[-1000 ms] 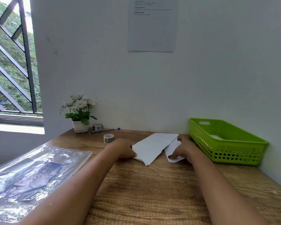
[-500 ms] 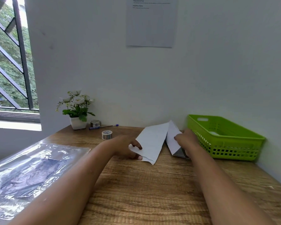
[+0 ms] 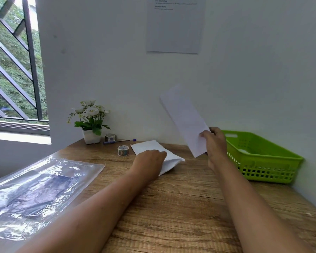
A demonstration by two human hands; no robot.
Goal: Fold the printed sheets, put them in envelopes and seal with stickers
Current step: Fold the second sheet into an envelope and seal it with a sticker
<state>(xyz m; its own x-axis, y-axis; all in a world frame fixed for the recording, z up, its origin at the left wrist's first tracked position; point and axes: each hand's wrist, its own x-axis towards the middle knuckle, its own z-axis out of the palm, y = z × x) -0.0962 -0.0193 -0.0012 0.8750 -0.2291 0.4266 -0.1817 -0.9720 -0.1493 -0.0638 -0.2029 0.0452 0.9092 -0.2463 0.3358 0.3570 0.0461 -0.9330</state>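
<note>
Hands: right (image 3: 214, 141) lifts one envelope (image 3: 185, 118) | left (image 3: 149, 161) presses perhaps one folded sheet (image 3: 153, 148)

Showing 2 hands: left (image 3: 150, 162), right (image 3: 215, 143). 2 white paper pieces: envelope (image 3: 185, 119), stack (image 3: 148, 147). 2 tape rolls: one (image 3: 123, 150) fwd, one (image 3: 110, 137) by the pot. 1 pen (image 3: 117, 141), 1 plant (image 3: 89, 121), 1 basket (image 3: 266, 167), 1 plastic bag (image 3: 38, 189), 1 wall sheet (image 3: 175, 24).
</note>
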